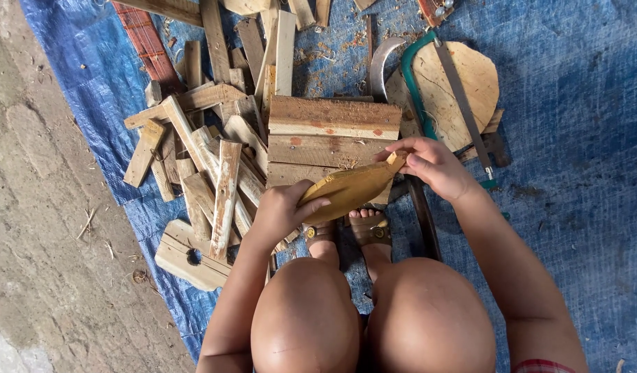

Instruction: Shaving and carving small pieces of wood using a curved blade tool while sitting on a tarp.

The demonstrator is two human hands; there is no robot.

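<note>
Curved yellow wood piece [349, 190], leaf-shaped, held in the air between both my hands, just above my sandalled feet [349, 231] and in front of my knees. It overlaps the near edge of the plank block [332, 138].

Left hand [280, 211] is wrapped around the wide lower-left end, thumb lying across the top face. Right hand [432, 162] pinches the narrow upper-right tip, fingers curled closed on it.

Plank block: several flat boards stacked or joined side by side, sawdust and reddish spots on them, sitting directly behind the piece.

Left of that: loose heap of wood offcuts [208, 152], slats crossing each other at all angles. Near my left elbow, a pale board with a round hole [190, 257].

Right of the block: green-framed hacksaw [450, 90] lying across a round wooden disc [463, 83]. Curved metal blade [380, 65] just beside the disc's left edge.

All of it on a blue tarp [581, 138]. Bare concrete ground [42, 242] on the far left.
</note>
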